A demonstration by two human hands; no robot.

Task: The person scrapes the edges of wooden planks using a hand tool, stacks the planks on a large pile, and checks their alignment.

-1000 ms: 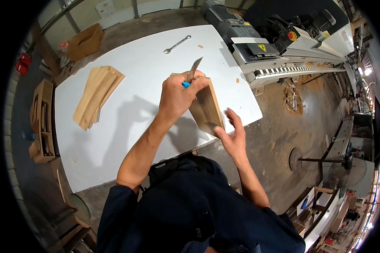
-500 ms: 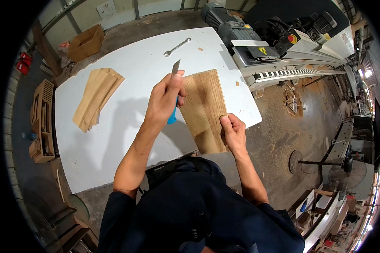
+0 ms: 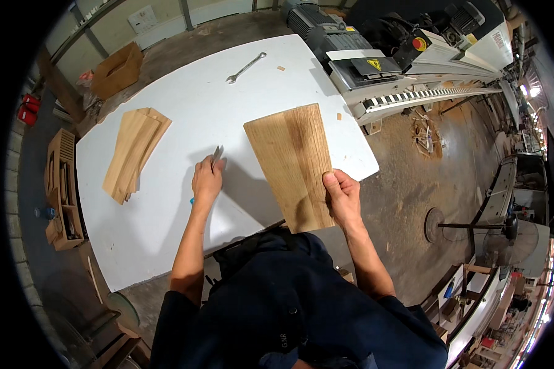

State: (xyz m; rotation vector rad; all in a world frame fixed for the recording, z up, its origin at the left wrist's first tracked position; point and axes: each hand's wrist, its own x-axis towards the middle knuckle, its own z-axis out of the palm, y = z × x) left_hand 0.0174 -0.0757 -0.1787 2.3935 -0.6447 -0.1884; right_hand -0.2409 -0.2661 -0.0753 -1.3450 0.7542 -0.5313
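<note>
My left hand (image 3: pixel 207 178) is closed around a utility knife (image 3: pixel 216 155), low over the white tabletop. The knife's metal blade points away from me, and a bit of its blue handle shows beside my wrist. With thumb on top, my right hand (image 3: pixel 343 194) grips the right edge of a wooden board (image 3: pixel 292 166). That board is held up and tilted, its grain running lengthwise with a darker streak. To the left, a fanned stack of wooden boards (image 3: pixel 135 150) lies on the table.
The white table (image 3: pixel 166 246) carries a combination wrench (image 3: pixel 246 67) at its far side and small wood chips. Beyond its right edge stands a large machine (image 3: pixel 375 67) with a motor and red button. A cardboard box (image 3: pixel 118 69) and wooden shelf unit (image 3: pixel 60 184) are on the left.
My left hand has moved away from the board, down and to the left with the knife, toward the tabletop. My right hand still holds the board in nearly the same place.
</note>
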